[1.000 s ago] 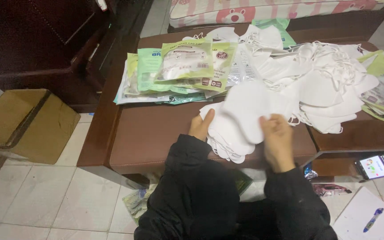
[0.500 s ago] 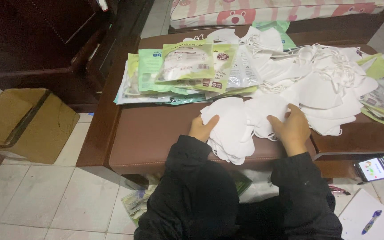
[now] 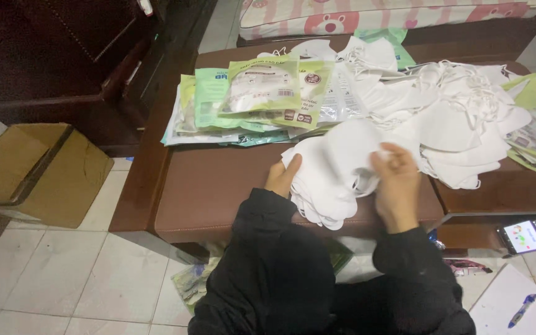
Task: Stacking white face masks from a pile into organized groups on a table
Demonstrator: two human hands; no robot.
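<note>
I see my left hand (image 3: 282, 177) resting flat and loose against the nine o'clock edge of the stack of white face masks (image 3: 330, 180) on the brown desk (image 3: 218, 192). My right hand (image 3: 397, 186) has its grip pinched on the top mask; its fingertips are partly hidden. Packets (image 3: 262, 93) lie at twelve o'clock.

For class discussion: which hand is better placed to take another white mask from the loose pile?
Probably the right hand: the loose pile lies just beyond it, while the left hand steadies the stack of masks.
</note>
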